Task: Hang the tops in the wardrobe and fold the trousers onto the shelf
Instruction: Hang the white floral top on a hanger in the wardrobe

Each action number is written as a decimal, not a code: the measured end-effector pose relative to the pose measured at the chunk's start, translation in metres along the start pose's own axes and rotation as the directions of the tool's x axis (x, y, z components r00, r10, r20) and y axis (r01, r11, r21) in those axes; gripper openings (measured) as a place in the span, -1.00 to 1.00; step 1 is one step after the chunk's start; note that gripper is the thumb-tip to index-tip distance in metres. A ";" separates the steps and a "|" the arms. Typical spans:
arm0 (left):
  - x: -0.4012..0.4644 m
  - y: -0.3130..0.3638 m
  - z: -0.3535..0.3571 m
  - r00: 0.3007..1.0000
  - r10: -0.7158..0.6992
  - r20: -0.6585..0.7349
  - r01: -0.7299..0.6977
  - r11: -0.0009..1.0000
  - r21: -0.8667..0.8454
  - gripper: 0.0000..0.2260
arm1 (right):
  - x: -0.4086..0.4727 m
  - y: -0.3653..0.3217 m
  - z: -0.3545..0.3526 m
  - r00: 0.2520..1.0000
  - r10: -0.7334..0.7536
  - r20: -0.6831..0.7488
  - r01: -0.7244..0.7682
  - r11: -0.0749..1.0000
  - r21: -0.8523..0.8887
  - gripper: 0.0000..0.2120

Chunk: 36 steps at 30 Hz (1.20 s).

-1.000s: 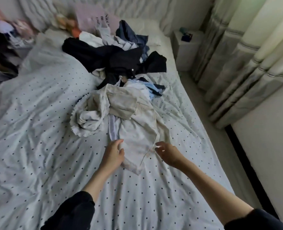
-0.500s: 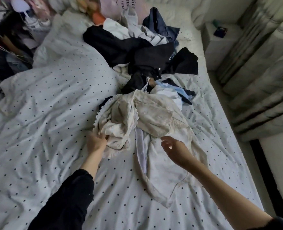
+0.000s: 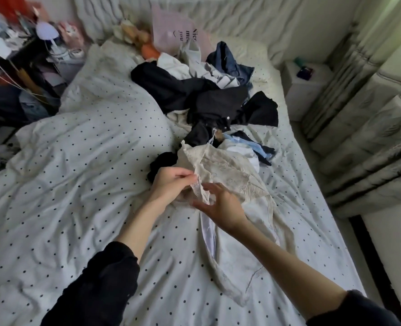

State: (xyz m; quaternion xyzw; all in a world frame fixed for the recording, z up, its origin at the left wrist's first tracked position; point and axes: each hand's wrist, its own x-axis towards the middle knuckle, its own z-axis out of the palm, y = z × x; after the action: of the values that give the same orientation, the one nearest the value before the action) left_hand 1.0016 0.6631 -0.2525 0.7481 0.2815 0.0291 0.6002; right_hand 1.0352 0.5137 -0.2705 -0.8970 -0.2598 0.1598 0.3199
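Note:
A cream lace-trimmed garment (image 3: pixel 227 170) lies bunched on the dotted bed, its lower part trailing toward me. My left hand (image 3: pixel 171 182) pinches its lace edge and lifts that edge off the bed. My right hand (image 3: pixel 220 205) is just beside it with fingers spread and straight, touching the hanging lace strip. Behind the garment a pile of dark and light clothes (image 3: pixel 209 97) covers the middle of the bed. No wardrobe, hanger or shelf is in view.
The bed (image 3: pixel 77 184) has a white duvet with black dots. A cluttered stand (image 3: pixel 23 74) is at the far left. A white nightstand (image 3: pixel 305 85) and curtains (image 3: pixel 369 114) stand on the right, with a narrow floor strip (image 3: pixel 378 267) beside the bed.
My left hand moved from the garment's left ruffle to its middle and lifted the lace edge. My right hand came in toward the left hand. The frilled left part is now gathered under my hands.

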 end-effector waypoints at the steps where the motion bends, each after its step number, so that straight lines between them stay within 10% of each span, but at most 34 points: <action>1: -0.002 0.012 0.005 0.999 0.032 0.023 -0.033 0.999 0.011 -0.85 | 0.000 -0.002 -0.006 0.998 0.002 -0.065 -0.001 1.000 0.012 -0.58; 5: -0.006 0.050 0.020 0.983 0.185 0.008 -0.185 0.981 0.049 -0.87 | -0.003 0.004 -0.051 0.979 0.046 -0.199 -0.002 0.977 0.215 -0.84; 9: -0.003 0.069 0.028 0.867 0.492 0.083 -0.475 0.762 0.441 -0.65 | -0.022 0.018 -0.108 0.980 0.032 -0.195 0.031 0.950 0.311 -0.76; 15: 0.001 0.109 0.088 0.680 0.330 0.655 -0.660 0.664 0.351 -0.37 | -0.069 0.037 -0.187 0.976 0.028 -0.217 0.040 0.952 0.304 -0.85; 21: -0.017 0.133 0.150 0.645 0.312 0.697 -0.749 0.441 0.495 -0.82 | -0.128 0.062 -0.241 0.926 0.147 -0.349 -0.020 0.939 0.343 -0.79; 36: -0.075 0.186 0.227 0.451 0.361 0.817 -0.851 0.449 0.271 -0.64 | -0.266 0.137 -0.303 0.412 0.531 -0.741 -0.358 0.842 0.404 -0.81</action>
State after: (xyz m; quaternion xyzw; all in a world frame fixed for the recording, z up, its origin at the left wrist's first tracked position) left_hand 1.0969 0.4064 -0.1231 0.9112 -0.2734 -0.1034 0.2903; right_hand 1.0055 0.1234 -0.1032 -0.8646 0.1875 -0.1814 0.4294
